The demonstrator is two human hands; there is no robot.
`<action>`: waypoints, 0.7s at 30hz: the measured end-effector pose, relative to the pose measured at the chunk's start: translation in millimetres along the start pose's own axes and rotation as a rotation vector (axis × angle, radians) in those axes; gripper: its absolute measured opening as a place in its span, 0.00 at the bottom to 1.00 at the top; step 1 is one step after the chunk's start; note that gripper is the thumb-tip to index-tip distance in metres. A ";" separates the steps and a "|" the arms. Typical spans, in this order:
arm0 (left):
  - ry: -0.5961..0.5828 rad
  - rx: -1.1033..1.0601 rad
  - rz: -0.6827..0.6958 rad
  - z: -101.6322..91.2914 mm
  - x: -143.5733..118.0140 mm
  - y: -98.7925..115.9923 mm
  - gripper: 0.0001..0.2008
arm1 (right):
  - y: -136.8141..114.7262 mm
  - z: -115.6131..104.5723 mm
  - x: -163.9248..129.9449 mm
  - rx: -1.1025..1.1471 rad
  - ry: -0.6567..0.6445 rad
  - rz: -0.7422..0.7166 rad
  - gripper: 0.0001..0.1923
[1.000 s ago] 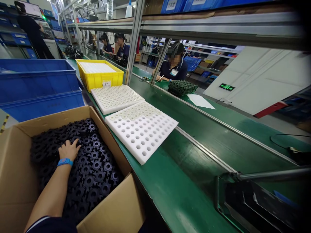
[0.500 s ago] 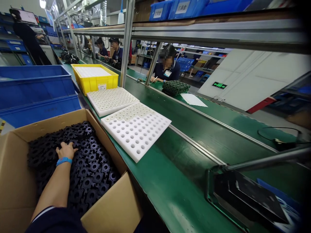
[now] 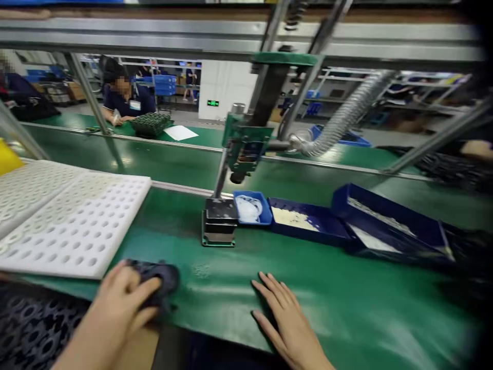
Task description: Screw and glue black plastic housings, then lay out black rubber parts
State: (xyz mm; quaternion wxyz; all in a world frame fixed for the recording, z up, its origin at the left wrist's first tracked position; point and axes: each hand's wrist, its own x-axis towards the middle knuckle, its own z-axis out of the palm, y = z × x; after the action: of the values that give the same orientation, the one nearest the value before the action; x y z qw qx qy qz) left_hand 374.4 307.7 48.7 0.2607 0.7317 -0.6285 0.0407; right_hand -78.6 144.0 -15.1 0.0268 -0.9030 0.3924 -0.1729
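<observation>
My left hand is closed around a black plastic part with a round hole, blurred by motion, above the near edge of the green bench. Below it at the lower left, a carton holds many similar black parts. My right hand lies open over the bench with its fingers stretched out and nothing in them. Beyond both hands stands a press with a black base block.
White foam trays with round holes lie at the left, partly filled with pale rings. Right of the press are a small blue tray and dark blue bins with small parts. A co-worker sits across the bench.
The view has swung right from the carton to the press. My left hand has come out of the carton with a black part, and my right hand has come into view.
</observation>
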 end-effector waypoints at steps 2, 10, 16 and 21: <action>-0.117 -0.030 0.305 42.4 39.1 70.4 0.20 | -1.7 -4.5 -2.2 0.080 0.003 0.027 0.30; -0.217 0.078 0.747 123.0 97.0 215.1 0.36 | 0.6 -21.8 -7.1 0.469 0.042 0.210 0.55; -0.011 0.015 0.533 110.9 96.2 179.4 0.34 | -10.0 -23.7 12.1 0.533 0.107 0.174 0.49; -0.187 -0.049 0.418 111.4 95.9 171.8 0.26 | -2.6 -26.7 23.6 0.599 0.206 0.178 0.24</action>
State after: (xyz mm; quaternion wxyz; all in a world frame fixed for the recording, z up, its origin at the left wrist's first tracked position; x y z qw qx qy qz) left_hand 202.7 160.6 46.7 0.2051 0.5795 -0.7887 0.0105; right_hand -70.8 131.2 17.3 0.2666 -0.7948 0.4021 -0.3681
